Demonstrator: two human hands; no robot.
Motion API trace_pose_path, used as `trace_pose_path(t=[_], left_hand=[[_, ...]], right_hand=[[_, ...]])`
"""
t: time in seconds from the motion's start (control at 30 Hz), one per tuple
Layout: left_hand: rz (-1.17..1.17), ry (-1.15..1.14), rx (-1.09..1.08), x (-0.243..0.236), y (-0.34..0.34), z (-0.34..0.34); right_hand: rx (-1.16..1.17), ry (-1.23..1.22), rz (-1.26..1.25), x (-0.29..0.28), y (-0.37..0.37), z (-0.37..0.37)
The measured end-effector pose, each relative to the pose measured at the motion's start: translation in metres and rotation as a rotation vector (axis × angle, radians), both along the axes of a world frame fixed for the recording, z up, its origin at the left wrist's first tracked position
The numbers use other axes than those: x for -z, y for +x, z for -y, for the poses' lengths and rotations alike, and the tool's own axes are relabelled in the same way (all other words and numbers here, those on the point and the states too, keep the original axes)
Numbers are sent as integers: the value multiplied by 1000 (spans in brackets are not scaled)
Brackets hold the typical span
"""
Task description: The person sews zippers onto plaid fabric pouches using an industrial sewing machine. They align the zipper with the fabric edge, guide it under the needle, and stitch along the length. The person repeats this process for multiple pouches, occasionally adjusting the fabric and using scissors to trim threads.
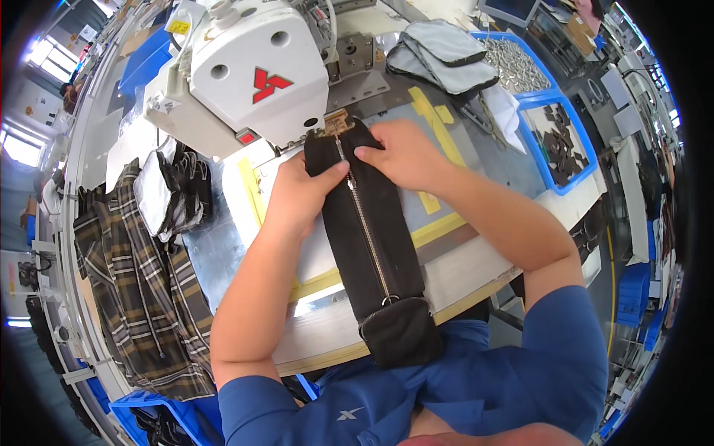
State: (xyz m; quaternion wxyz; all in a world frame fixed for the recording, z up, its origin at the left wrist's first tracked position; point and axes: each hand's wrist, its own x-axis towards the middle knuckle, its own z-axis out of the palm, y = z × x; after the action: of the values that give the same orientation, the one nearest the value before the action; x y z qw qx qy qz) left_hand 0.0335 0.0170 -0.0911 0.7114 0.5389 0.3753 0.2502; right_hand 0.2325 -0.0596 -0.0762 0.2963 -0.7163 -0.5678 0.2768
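Observation:
A long black fabric piece (392, 249) with a metal zipper (364, 223) down its middle runs from the white sewing machine (253, 74) toward my body. Its far end lies at the brownish clamp (337, 123) under the machine head. My left hand (301, 186) grips the left edge, thumb on top beside the zipper slider. With thumb above and fingers beneath, my right hand (401, 152) pinches the right edge near the far end. At the near end a small black zipped pouch (400, 332) hangs over the table's front edge.
Plaid fabric (141, 290) and grey-and-black padded pieces (160, 195) lie at left. More padded pieces (446, 56) are stacked at the back right, beside a blue bin of metal rings (549, 78) and a blue tray (587, 152) of dark small pieces. Yellow tape (428, 111) marks the worktop.

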Motion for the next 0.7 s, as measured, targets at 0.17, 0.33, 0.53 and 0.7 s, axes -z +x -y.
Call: trace_pose_path(t=[0.17, 0.33, 0.53, 0.7], left_hand=[[-706, 459, 141, -18, -9, 13], [-675, 1441, 290, -12, -30, 20], [-524, 1462, 440, 8, -14, 0], [-560, 1419, 443, 8, -11, -3]], right_hand=[[3, 24, 41, 23, 7, -2], [-41, 34, 110, 21, 6, -6], [-57, 4, 188, 22, 11, -14], [-93, 46, 165, 15, 12, -19]])
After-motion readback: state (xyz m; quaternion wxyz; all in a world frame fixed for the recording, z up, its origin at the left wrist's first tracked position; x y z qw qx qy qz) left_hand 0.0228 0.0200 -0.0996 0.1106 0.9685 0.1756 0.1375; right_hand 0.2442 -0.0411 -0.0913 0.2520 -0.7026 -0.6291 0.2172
